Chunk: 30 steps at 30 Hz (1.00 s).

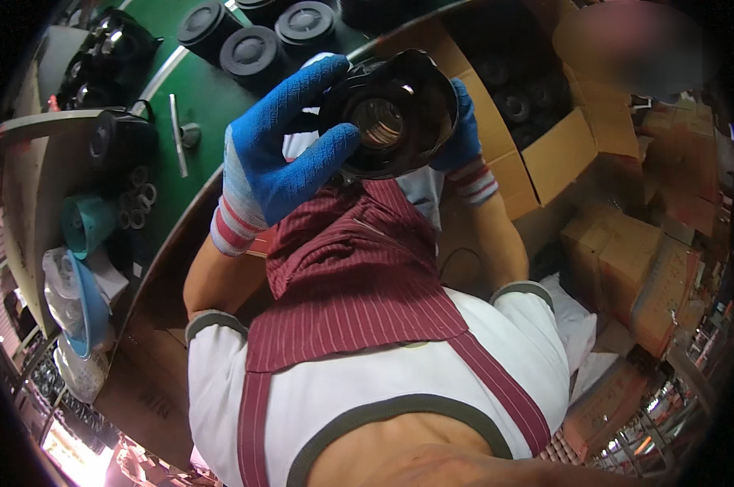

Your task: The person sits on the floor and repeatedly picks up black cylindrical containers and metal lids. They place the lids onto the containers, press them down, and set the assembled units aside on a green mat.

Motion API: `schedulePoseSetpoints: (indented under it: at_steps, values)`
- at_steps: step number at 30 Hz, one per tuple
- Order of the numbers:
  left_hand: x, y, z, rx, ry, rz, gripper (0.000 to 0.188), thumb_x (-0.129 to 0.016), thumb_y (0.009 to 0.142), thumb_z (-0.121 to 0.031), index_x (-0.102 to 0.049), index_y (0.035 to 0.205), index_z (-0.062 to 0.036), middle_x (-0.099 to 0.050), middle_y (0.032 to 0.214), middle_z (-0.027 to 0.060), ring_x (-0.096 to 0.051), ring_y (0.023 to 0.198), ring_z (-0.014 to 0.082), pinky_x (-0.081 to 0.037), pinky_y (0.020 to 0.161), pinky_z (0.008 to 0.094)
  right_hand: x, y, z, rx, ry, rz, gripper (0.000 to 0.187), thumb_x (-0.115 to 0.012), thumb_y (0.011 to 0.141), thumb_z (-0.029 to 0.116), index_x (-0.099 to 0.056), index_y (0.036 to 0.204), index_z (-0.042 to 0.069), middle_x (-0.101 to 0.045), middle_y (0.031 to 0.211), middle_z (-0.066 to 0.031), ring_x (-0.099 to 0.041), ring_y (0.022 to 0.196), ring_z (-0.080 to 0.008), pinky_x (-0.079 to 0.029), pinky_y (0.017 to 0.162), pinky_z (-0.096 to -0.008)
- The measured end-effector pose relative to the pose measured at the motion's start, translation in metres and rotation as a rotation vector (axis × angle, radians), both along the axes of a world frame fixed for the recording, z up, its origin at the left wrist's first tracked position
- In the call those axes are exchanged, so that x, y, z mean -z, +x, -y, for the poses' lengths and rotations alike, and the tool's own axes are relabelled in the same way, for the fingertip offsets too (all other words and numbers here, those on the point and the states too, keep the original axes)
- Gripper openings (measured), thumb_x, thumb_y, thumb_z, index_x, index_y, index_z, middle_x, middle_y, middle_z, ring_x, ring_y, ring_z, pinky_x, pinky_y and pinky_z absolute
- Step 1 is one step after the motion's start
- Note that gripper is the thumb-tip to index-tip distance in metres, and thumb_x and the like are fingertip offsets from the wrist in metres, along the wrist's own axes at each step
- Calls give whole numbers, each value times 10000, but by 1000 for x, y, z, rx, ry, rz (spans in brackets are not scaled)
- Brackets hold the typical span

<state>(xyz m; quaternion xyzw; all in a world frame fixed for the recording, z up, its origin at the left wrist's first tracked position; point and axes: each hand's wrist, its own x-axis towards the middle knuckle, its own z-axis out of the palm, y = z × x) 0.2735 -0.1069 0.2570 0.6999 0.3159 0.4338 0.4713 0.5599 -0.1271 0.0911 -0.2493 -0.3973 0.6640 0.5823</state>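
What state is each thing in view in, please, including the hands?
Black part: held up, opening facing the camera
Left hand: gloved, holding the black part
Right hand: gloved, holding it too
Cardboard box: open at the top
Black round pieces: resting on the green table

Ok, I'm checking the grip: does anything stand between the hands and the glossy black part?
Only the blue-coated gloves; the left hand and right hand hold the glossy black part, with nothing else visible between.
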Motion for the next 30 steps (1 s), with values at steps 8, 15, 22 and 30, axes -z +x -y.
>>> schedulePoseSetpoints:
  at_steps: [8,15,22,30]
  values:
    - [4,12,8,112,179,-38,654,-809,857,-75,-538,1443,31,-593,1441,189,-620,1277,286,-512,1060,410,34,32,-1,71,-124,-72,523,-417,1094,410,-453,1511,97,-523,1496,-136,-527,1360,-272,-441,1159,-430]
    - [140,-86,14,27,-207,-315,540,-841,820,-128,-661,1320,-35,-704,1254,165,-689,1132,301,-519,1017,396,-26,17,-33,-399,501,696,372,-740,899,152,-718,1257,53,-595,1444,-131,-532,1370,-319,-396,1165,-469]
    - [245,-241,-86,-1070,-271,-1264,679,-739,835,-605,-684,1194,-31,-739,1063,226,-705,945,430,-559,843,459,-21,-33,-19,-442,351,652,606,-766,906,189,-549,1458,64,-516,1506,-130,-512,1376,-273,-380,1174,-418]
    - [85,-49,-62,121,-317,-149,519,-781,933,-212,-598,1377,-13,-747,1109,90,-707,979,152,-590,852,314,-23,-58,3,146,-232,9,982,-296,970,791,-245,1614,53,-355,1606,-246,-365,1488,-394,-296,1235,-508]
